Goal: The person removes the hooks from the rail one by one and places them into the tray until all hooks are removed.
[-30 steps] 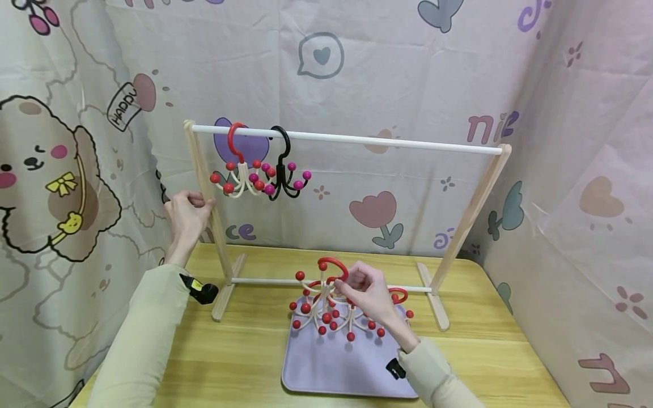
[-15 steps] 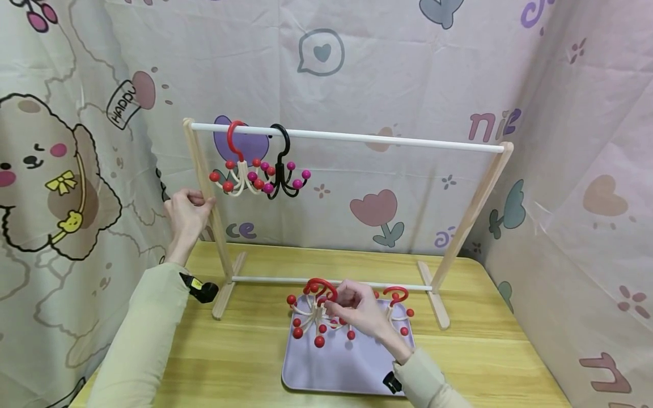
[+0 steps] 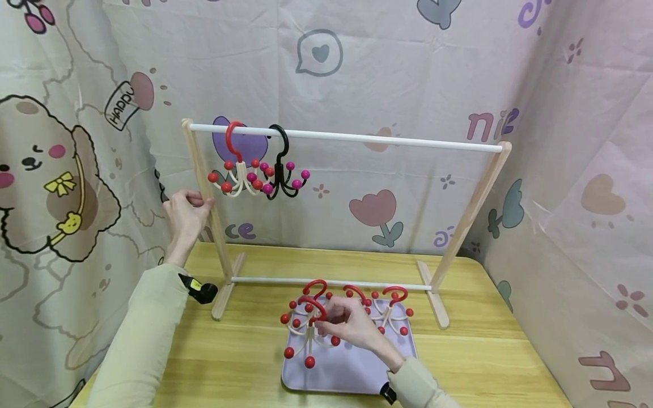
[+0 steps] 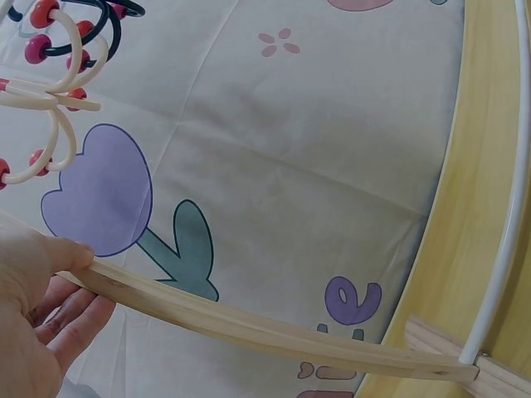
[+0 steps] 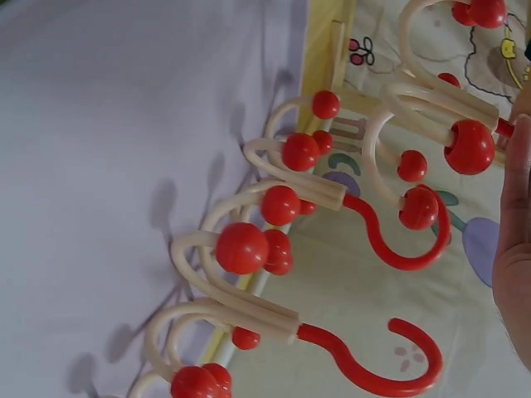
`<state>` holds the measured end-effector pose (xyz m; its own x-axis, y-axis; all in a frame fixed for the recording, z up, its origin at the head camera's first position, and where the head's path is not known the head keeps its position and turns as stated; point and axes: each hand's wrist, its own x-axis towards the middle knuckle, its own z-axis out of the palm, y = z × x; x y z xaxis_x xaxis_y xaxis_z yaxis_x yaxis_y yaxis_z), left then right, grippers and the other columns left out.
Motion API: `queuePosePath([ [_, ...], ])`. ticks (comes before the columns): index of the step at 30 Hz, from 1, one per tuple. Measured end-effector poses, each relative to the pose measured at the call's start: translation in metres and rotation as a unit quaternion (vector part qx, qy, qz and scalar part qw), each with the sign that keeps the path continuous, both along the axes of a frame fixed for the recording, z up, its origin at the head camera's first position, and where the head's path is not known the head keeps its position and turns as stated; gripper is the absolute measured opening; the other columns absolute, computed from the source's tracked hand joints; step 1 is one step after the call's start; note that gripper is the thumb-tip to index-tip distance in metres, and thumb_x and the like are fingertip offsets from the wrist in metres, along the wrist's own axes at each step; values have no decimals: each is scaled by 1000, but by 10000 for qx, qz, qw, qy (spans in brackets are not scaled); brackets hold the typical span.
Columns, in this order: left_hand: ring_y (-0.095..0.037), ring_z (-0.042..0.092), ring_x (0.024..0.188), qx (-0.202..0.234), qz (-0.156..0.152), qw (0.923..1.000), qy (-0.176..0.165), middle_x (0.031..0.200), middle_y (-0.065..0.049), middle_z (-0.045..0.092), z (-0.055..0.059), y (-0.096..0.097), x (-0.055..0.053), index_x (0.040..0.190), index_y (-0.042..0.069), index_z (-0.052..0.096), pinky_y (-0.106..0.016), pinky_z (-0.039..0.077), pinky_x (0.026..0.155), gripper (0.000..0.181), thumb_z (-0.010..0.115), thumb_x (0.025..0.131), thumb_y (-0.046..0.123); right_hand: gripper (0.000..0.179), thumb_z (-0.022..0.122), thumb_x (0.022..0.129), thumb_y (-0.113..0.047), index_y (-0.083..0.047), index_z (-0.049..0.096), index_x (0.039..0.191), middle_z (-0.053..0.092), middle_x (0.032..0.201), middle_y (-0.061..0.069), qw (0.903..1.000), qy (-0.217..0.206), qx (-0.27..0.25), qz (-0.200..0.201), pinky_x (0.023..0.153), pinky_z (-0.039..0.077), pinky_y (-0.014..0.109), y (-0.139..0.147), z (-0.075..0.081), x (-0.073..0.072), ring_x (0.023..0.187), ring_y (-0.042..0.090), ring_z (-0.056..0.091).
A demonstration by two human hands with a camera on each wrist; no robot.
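Note:
My left hand pinches the left wooden post of a rack between thumb and fingers; the left wrist view shows the thumb on top of the post. With my right hand I pinch the neck of a cream claw hanger with a red hook and red ball tips. It is upright over the left part of a lilac tray. Several similar claw hangers stand on the tray, among them one behind and one at the right. My right hand partly hides the middle one.
From the white top bar hang a red-hooked cream claw hanger and a black claw hanger with pink balls, side by side near the left. A white lower bar runs behind the tray. Printed curtains surround the wooden table.
My right hand has come down, left and closer to me with the claw hanger, uncovering hangers behind it on the tray. The left hand stays on the post.

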<state>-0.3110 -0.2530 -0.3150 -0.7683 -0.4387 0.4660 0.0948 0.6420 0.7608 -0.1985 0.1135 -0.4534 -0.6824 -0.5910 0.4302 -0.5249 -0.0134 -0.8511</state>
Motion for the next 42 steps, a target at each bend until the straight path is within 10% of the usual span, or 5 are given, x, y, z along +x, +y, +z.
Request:
queuePosePath([
  [31,-37,61,101,-27,-14,9999,-116,104,-27,70,1,-1,1,111,-7,68,-26,40,72,33,69,92,19,10,77,85,-9,-1,70,87,75,84,19,9921,-391,1115,-424,65,58,21,-7,-25,1,70,-6,66],
  [42,-39,52,117,107,-128,9998,-114,105,-27,68,0,-1,1,110,-8,68,-47,38,98,33,70,92,20,10,78,85,-8,-2,70,85,75,83,17,9906,-290,1234,-506,66,57,19,-10,-33,-1,71,-4,66],
])
